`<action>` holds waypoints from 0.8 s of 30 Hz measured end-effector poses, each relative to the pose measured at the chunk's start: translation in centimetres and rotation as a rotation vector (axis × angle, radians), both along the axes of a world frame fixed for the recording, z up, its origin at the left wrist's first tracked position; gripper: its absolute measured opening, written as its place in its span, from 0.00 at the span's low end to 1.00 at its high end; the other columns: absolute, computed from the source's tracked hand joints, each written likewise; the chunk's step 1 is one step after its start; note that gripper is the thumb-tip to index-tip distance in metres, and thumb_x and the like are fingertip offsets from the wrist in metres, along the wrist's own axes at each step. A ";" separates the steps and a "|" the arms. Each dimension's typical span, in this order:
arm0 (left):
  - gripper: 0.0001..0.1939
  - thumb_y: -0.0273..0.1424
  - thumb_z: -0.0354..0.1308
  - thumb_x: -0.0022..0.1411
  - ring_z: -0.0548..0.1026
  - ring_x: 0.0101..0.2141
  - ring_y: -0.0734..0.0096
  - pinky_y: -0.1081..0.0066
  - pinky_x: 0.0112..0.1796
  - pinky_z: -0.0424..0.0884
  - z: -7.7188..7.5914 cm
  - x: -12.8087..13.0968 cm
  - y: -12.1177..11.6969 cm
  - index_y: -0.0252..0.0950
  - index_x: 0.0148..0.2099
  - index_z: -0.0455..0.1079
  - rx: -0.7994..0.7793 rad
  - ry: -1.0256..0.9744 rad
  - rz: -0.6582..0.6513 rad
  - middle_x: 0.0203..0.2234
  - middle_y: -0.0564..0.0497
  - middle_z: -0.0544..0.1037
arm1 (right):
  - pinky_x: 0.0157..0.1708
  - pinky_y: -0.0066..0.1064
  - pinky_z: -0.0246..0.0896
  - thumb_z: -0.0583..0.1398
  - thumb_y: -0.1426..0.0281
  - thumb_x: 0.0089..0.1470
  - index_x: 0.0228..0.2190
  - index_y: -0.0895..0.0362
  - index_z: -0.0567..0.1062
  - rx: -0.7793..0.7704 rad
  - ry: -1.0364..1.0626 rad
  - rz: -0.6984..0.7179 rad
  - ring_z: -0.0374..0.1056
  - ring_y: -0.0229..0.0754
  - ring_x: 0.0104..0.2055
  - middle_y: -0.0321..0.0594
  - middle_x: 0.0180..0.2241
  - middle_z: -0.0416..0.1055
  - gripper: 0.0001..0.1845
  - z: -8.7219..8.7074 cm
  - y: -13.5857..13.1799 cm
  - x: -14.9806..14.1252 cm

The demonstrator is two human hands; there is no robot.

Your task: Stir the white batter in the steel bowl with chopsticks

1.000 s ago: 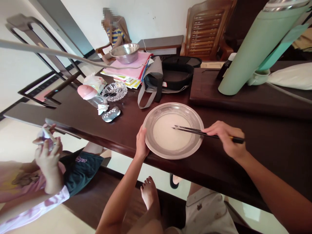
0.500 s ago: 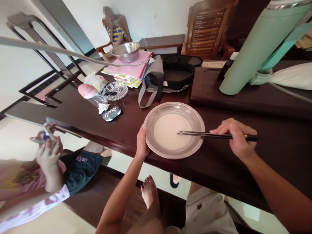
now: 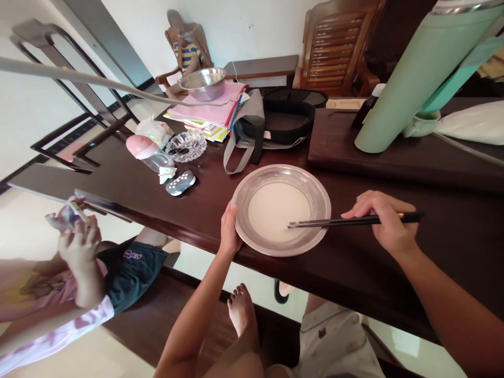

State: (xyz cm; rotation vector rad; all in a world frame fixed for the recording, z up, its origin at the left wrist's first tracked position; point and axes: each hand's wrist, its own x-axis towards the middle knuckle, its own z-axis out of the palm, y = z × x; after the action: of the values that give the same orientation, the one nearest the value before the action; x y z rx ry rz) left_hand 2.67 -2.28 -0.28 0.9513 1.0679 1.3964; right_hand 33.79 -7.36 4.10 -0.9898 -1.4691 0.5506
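A round metal bowl (image 3: 321, 202) with a wide rim stands near the front edge of the dark wooden table. It holds a milky white liquid (image 3: 275, 207). My left hand (image 3: 230, 229) grips the bowl's left rim, thumb on top and the other fingers hidden below. Closed around a pair of black chopsticks (image 3: 338, 222), my right hand (image 3: 388, 223) is to the right of the bowl. The chopsticks lie over the right rim, and their tips dip into the liquid at its lower right.
Beyond the bowl are a black bag (image 3: 289, 123), a metal basin (image 3: 207, 84) on pink folders, a glass ashtray (image 3: 189, 146) and a game controller (image 3: 180, 184). A tall green flask (image 3: 417, 79) stands back right. Another person's hands (image 3: 81, 239) hold something at left; someone sits behind.
The chopstick tips have moved toward me in the liquid, from near its middle to its lower right. My right hand has shifted slightly with them. My left hand and the bowl stay put.
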 end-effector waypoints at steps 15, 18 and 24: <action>0.27 0.47 0.61 0.60 0.75 0.54 0.51 0.60 0.53 0.71 -0.1 0.0 0.1 0.37 0.56 0.75 -0.011 0.029 0.019 0.53 0.44 0.79 | 0.32 0.39 0.64 0.54 0.65 0.65 0.27 0.46 0.81 -0.107 -0.097 0.021 0.72 0.44 0.29 0.33 0.27 0.79 0.19 0.2 -0.3 -0.2; 0.26 0.46 0.61 0.60 0.75 0.54 0.51 0.61 0.54 0.71 0.0 0.0 0.1 0.37 0.56 0.75 -0.004 0.044 0.028 0.52 0.45 0.79 | 0.37 0.38 0.67 0.57 0.66 0.64 0.32 0.48 0.80 -0.144 -0.276 0.138 0.76 0.43 0.36 0.34 0.35 0.82 0.12 0.3 -0.3 -1.2; 0.25 0.45 0.61 0.61 0.75 0.53 0.51 0.60 0.52 0.72 0.1 0.1 0.0 0.37 0.56 0.75 -0.008 -0.001 0.003 0.52 0.45 0.80 | 0.34 0.40 0.63 0.55 0.64 0.65 0.29 0.48 0.81 -0.122 -0.164 -0.117 0.72 0.45 0.31 0.36 0.29 0.80 0.17 0.6 -0.3 -0.3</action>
State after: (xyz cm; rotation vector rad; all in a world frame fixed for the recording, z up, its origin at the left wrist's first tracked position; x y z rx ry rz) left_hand 2.77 -2.32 -0.14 0.9439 1.0742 1.3945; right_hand 33.49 -7.68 4.70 -1.2331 -1.5242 0.4885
